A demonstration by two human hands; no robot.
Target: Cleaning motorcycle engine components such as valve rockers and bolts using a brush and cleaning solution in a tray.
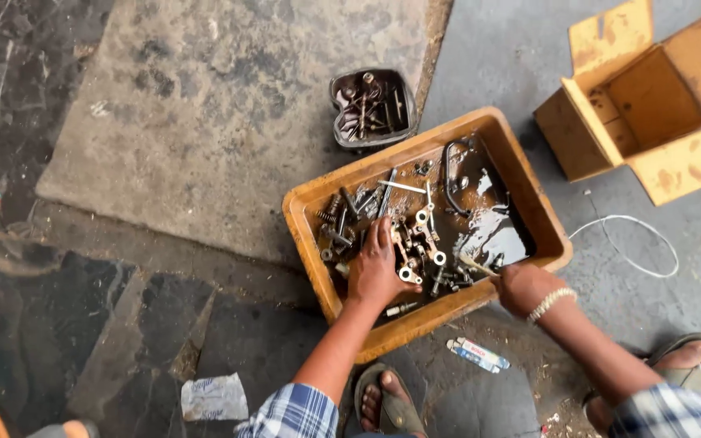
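On the stone floor, seen from the head camera, we crouch over one orange plastic tray, rectangular with rounded corners, its bottom slick with dark oily liquid. Our left hand lies flat in it, fingers spread loosely over a heap of small metal parts: bolts, springs and shiny ring-ended pieces, too many and too tangled for us to count. Our right hand, a beaded bracelet at the wrist, is closed around one thin pale stick whose tip reaches into the tray's near right side. Just beyond the tray's far edge sits one dark metal cover holding more parts. Far right stands one open cardboard box, stained and with its flaps splayed; one white wire loops between it and the tray.
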